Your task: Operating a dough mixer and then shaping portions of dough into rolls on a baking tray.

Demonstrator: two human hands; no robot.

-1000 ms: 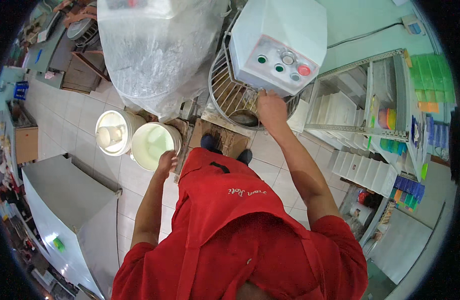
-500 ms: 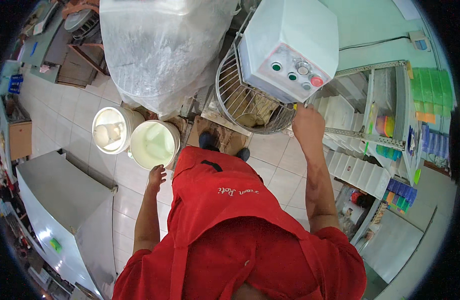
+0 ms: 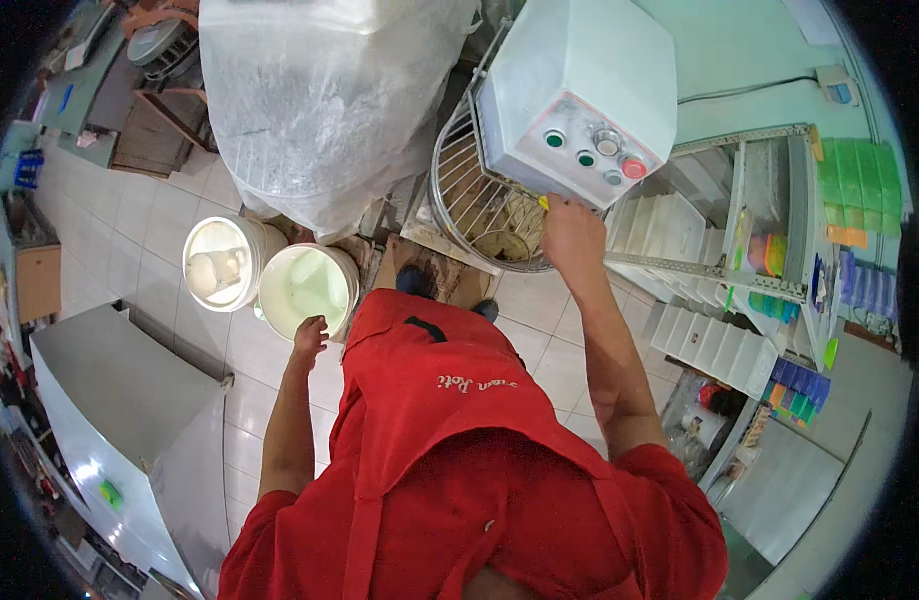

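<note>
The person's right hand (image 3: 576, 240) closes into a narrow grip, and a small bright-yellow piece (image 3: 544, 202) pokes out at its upper left. The fist hides the rest of that piece, so its long axis cannot be told; the visible end points up and left.

Directly beyond this hand stands a white, box-shaped machine head (image 3: 589, 60), its long axis running away from the person and its control panel (image 3: 584, 145) facing back toward them. Whether hand and casing touch cannot be told. The panel carries round green, grey and red buttons. Left of the same hand curves a round metal wire guard (image 3: 457, 190), with pale material visible beneath its bars.

The left hand (image 3: 309, 338), loosely spread with bent fingers, is just beside a pale round plastic bucket (image 3: 350, 268). White script lettering (image 3: 476, 383) runs across the red cloth apron (image 3: 449, 425), between the two forearms.
</note>
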